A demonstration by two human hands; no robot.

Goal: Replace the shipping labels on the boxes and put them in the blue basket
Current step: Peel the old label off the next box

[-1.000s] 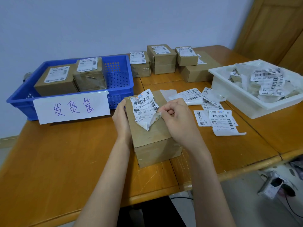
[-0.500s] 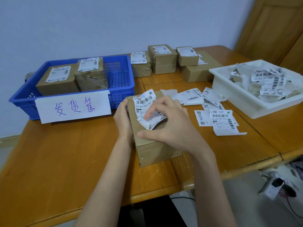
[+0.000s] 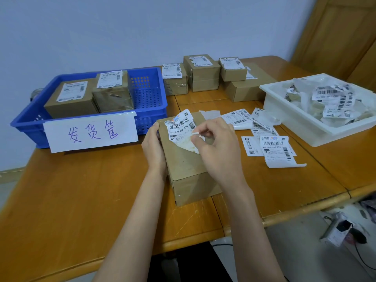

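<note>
A brown cardboard box (image 3: 186, 169) lies on the wooden table in front of me. My left hand (image 3: 154, 147) grips its left side. A white shipping label (image 3: 181, 128) on its top is partly peeled and crumpled. My right hand (image 3: 218, 147) pinches the lifted right edge of that label. The blue basket (image 3: 149, 98) stands at the back left with two labelled boxes (image 3: 71, 100) inside and a handwritten paper sign on its front.
Several more labelled boxes (image 3: 201, 73) stand at the back of the table. Loose labels (image 3: 277, 149) lie to the right of my right hand. A white tray (image 3: 305, 121) full of crumpled labels sits at the right. The table edge runs just below the box.
My right hand shifted its hold on the peeled label, from flat over it half a second ago to a pinch on its right edge. The left hand stays on the box.
</note>
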